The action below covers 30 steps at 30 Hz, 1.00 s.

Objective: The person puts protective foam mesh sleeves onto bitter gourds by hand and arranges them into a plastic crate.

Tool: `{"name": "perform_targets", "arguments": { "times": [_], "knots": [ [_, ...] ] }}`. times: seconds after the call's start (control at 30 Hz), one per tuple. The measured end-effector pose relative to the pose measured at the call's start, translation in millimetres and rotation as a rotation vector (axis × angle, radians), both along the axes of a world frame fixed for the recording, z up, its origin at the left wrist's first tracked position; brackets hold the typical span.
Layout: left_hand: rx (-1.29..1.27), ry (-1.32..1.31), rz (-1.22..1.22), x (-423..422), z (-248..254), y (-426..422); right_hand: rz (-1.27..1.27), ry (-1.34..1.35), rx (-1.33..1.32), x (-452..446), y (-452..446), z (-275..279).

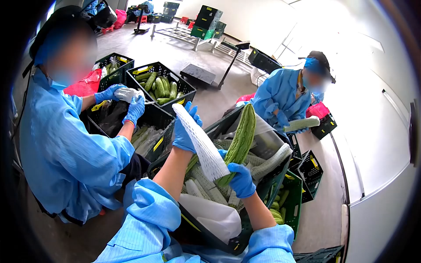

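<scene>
My left hand (185, 135), in a blue glove, holds a long white foam net sleeve (202, 147) with its fingers behind the upper part. My right hand (241, 180), also gloved in blue, grips a long bumpy green bitter melon (241, 142) near its lower end. The melon stands up at a tilt, and the sleeve's lower end meets the melon's base by my right fingers. Beneath both hands is a dark crate (275, 175) of bitter melons in white nets, such as the netted melon (272, 162) on the right.
At left, a co-worker (74, 144) handles a white bundle (128, 94) over a crate. Another co-worker (285, 96) at right holds a netted melon (302, 124). A crate of green gourds (162, 87), a floor scale (198, 75) and a green crate (291, 204) stand around.
</scene>
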State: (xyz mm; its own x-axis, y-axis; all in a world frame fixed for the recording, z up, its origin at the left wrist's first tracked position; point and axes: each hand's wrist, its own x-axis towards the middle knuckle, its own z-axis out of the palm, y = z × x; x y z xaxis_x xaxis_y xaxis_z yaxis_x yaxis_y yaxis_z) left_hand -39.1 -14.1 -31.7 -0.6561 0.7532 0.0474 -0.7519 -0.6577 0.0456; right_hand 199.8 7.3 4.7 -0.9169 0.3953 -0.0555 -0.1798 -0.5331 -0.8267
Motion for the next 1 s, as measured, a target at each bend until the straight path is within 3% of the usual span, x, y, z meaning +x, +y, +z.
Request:
{"name": "perform_targets", "arguments": {
  "times": [0.2,0.37,0.43,0.5,0.53,0.57,0.6,0.8,0.83,1.0],
  "knots": [
    [-0.077,0.085,-0.033,-0.2,-2.8,1.9,-0.010,-0.046,-0.015,-2.2,-0.5,-6.8],
    [-0.197,0.131,-0.024,1.5,2.5,5.7,-0.036,0.016,-0.174,-2.7,11.5,-12.8],
    [-0.253,-0.014,-0.023,4.4,16.8,5.6,-0.046,0.051,-0.211,-2.8,15.3,-10.9],
    [-0.088,0.145,-0.254,-9.2,-4.4,13.0,-0.056,0.086,-0.223,-1.8,15.9,-4.8],
    [-0.053,0.161,-0.215,-3.2,-5.0,16.3,-0.109,0.080,-0.217,-1.9,13.8,-1.9],
    [0.193,0.178,-0.335,-4.3,-6.3,15.3,-0.156,0.090,-0.203,0.0,16.4,-4.4],
    [0.246,0.189,-0.357,-4.9,-6.9,15.1,-0.191,0.098,-0.191,3.4,21.0,-9.1],
    [-0.029,0.129,-0.254,38.5,44.2,6.9,-0.284,0.211,-0.178,3.5,29.1,-2.0],
    [0.012,0.189,-0.372,33.6,36.7,11.4,-0.340,0.196,-0.195,3.1,29.9,-0.2],
    [-0.135,0.322,-0.432,40.3,39.9,-1.6,-0.399,0.193,-0.235,10.3,53.6,-18.8]
  ]
}}
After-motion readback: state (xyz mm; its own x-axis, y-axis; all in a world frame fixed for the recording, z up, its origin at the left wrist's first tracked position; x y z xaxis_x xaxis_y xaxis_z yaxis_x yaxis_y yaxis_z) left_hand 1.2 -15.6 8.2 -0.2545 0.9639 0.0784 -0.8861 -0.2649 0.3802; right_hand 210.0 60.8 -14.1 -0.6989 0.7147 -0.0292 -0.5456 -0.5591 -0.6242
